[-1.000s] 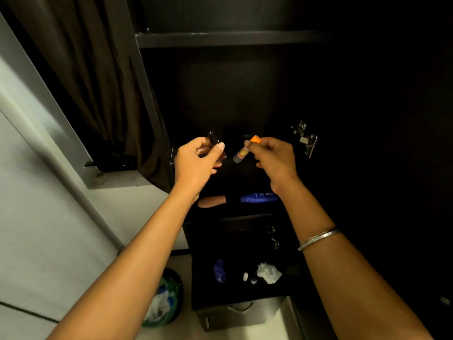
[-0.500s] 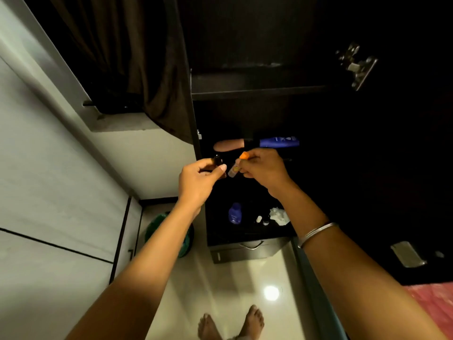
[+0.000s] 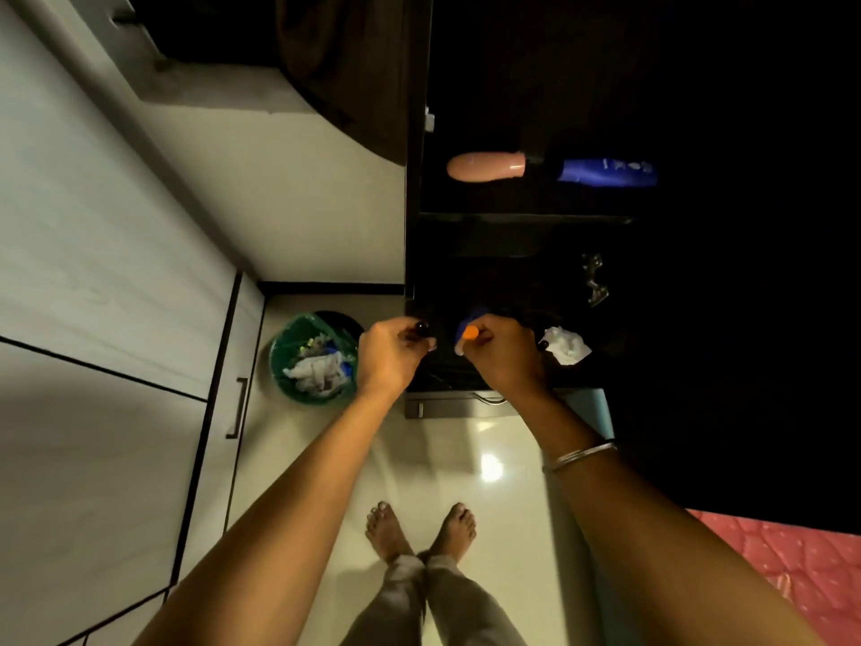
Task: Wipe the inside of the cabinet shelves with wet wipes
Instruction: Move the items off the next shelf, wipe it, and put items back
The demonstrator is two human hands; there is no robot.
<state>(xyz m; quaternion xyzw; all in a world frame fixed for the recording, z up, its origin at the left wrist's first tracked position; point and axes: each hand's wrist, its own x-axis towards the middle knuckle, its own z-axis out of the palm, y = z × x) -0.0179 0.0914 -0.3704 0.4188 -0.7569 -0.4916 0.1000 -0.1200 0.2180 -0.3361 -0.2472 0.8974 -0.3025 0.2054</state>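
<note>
Cabinet shelves: two bottles, labels unreadable to us.
Our left hand pinches one small dark item; our right hand grips one orange-capped tube; a crumpled wipe lies in the lower compartment.

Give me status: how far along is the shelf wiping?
Done: used wipes sit in the green bin, and one crumpled wipe lies on the low shelf. In hand: no wipe; the left hand holds a small dark item, the right hand an orange-capped tube. Left: two bottles remain on the shelf above; cleanliness unreadable.
</note>
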